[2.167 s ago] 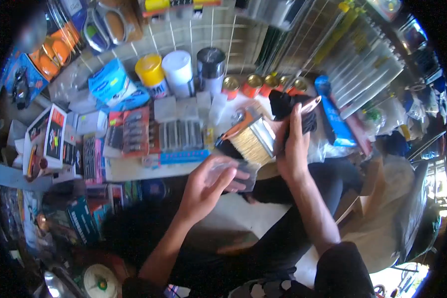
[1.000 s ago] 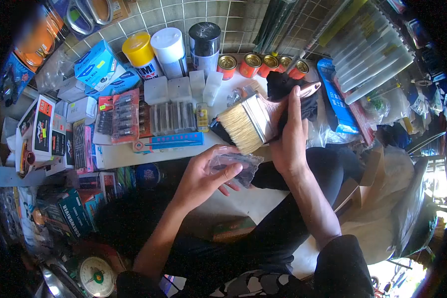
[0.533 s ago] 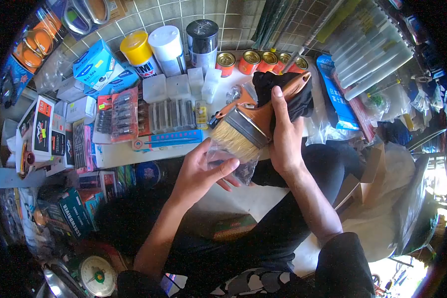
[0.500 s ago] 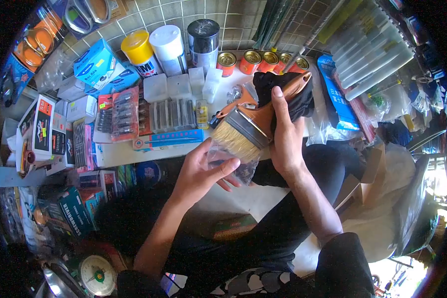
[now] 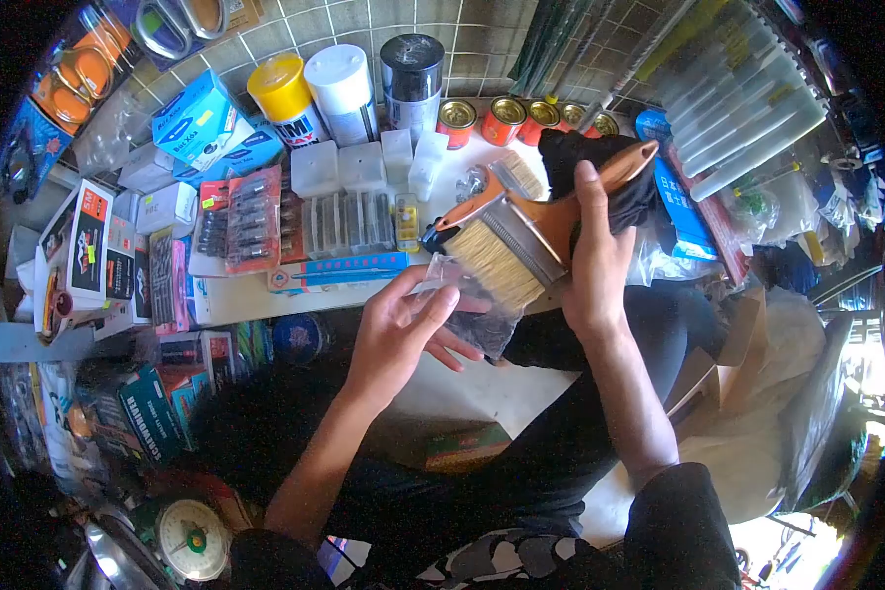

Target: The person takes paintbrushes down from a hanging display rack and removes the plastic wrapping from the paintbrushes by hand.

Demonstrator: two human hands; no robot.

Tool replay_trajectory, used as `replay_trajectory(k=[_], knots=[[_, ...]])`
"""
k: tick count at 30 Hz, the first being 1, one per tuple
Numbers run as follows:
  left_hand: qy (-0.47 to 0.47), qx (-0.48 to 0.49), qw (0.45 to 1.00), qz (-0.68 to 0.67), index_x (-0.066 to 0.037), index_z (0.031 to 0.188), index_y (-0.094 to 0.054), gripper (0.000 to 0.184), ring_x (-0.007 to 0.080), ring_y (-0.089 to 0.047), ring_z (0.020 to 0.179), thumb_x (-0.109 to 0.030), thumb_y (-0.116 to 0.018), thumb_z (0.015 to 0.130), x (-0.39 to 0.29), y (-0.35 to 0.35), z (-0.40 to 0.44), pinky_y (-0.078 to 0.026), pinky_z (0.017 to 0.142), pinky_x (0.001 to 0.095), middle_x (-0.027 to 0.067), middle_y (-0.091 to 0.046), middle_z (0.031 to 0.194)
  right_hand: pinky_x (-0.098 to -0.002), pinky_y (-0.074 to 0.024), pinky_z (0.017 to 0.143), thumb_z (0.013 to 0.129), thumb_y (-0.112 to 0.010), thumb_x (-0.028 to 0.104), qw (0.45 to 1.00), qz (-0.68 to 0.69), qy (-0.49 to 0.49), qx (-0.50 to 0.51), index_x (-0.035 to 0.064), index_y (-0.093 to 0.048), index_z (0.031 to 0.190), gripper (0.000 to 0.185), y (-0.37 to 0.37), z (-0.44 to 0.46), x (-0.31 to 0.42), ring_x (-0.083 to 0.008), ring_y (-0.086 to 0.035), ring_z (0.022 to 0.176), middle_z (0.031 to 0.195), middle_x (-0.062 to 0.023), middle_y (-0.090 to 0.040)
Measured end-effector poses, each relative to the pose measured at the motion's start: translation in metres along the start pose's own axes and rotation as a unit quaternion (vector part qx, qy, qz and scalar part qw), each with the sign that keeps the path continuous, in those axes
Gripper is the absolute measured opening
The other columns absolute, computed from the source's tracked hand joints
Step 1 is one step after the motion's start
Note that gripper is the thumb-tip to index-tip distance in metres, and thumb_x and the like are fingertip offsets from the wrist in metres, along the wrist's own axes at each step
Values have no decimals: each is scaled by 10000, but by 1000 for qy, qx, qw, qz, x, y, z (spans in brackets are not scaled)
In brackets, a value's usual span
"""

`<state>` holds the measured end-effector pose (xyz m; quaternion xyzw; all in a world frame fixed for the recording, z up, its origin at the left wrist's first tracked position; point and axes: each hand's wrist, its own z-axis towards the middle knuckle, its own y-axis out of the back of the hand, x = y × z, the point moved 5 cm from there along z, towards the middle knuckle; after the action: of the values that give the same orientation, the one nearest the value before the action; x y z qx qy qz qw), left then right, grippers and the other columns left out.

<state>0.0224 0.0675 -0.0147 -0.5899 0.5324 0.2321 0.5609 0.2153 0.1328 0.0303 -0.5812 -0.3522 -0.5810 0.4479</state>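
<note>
My right hand [image 5: 600,265] is wrapped round a wide paintbrush [image 5: 501,258] with a varnished wooden handle, its thumb lying along the handle. The pale bristles point down and left, towards my other hand. Behind it shows a second paintbrush [image 5: 521,175], its orange handle pointing left; whether my right hand grips it too, I cannot tell. A bunched black cloth [image 5: 566,157] sits behind the brush handle. My left hand [image 5: 403,329] has a clear plastic bag [image 5: 490,329] loosely between thumb and fingers, just below the bristles.
On the white table [image 5: 236,307] stand spray cans [image 5: 342,93], several small red tins [image 5: 502,121], clear plastic boxes [image 5: 362,167] and packs of bits [image 5: 254,221]. Blue boxes [image 5: 195,123] are at the back left. A dial scale [image 5: 195,539] sits low on the left.
My right hand has moved right with the paintbrush, drawing it away from my left hand. More of the second brush's bristles shows. My left fingers have spread slightly, and the view has shifted a little.
</note>
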Motion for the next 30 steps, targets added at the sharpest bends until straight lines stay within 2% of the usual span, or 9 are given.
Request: replay_trajectory(k=[1, 2, 6, 8, 12, 20, 25, 27, 30], knots=[[1, 0, 1000, -6, 1, 1277, -446, 394, 274, -714, 659, -253, -541, 991, 1, 0, 0, -580, 510, 287, 216, -674, 1055, -306, -447, 938, 949, -640, 339, 1000, 8, 2, -8, -10, -582, 1220, 445, 1, 1, 2, -141, -571, 1020, 1133, -68, -627], [1, 1, 1000, -12, -3, 1279, -446, 405, 274, -713, 655, -283, -528, 998, 1, -1, 0, -579, 510, 290, 223, -676, 1048, -310, -463, 885, 939, -637, 352, 1000, 26, 5, 6, 49, -528, 1170, 395, -2, 1, 4, -118, -543, 945, 1028, -27, -546], [1, -19, 1000, -2, -14, 1293, -439, 429, 272, -705, 628, -340, -461, 1015, 1, 0, 0, -562, 480, 287, 232, -670, 1057, -323, -467, 900, 934, -638, 364, 999, 6, 51, 9, 43, -507, 1200, 436, 0, -4, 6, -129, -549, 962, 1057, -43, -545], [2, -15, 999, -37, -17, 1263, -456, 411, 285, -710, 648, -338, -496, 1009, 0, 0, 0, -578, 517, 307, 239, -667, 1049, -341, -469, 907, 923, -648, 369, 999, -23, 45, 18, 27, -488, 1226, 484, 5, -4, 5, -145, -552, 983, 1093, -63, -543], [-38, -16, 999, -8, -10, 1247, -458, 397, 290, -710, 657, -325, -504, 1010, 1, -1, -1, -575, 525, 303, 242, -661, 1059, -346, -465, 915, 908, -664, 365, 1000, -5, 19, 16, 15, -481, 1230, 510, 7, -3, 8, -157, -554, 992, 1105, -72, -541], [-79, 1, 996, 41, 9, 1257, -449, 365, 242, -707, 658, -253, -513, 1011, 5, -6, -1, -571, 539, 278, 212, -667, 1058, -332, -440, 934, 901, -668, 319, 996, -69, 57, 1, 2, -475, 1226, 493, 5, -2, 19, -152, -550, 974, 1096, -67, -538], [-73, -13, 997, 29, 17, 1280, -438, 378, 231, -709, 680, -233, -518, 1009, -2, -2, -1, -562, 536, 260, 219, -673, 1056, -321, -450, 898, 899, -667, 272, 999, -33, 41, 6, 12, -519, 1188, 416, 7, -2, 20, -129, -547, 953, 1031, -41, -555], [-58, -16, 998, 6, 21, 1286, -435, 380, 231, -710, 690, -224, -520, 1008, -4, -1, -2, -562, 536, 258, 219, -674, 1056, -314, -450, 887, 898, -668, 247, 995, -23, 98, -9, 22, -531, 1178, 384, 11, -3, 22, -129, -547, 945, 1016, -38, -558], [-62, -22, 998, 0, 25, 1294, -435, 384, 236, -712, 705, -215, -519, 1007, -4, 0, -3, -566, 540, 257, 211, -677, 1041, -314, -463, 859, 892, -682, 245, 993, -35, 114, 7, 27, -508, 1203, 417, 14, -7, 24, -133, -547, 929, 1027, -39, -548]])
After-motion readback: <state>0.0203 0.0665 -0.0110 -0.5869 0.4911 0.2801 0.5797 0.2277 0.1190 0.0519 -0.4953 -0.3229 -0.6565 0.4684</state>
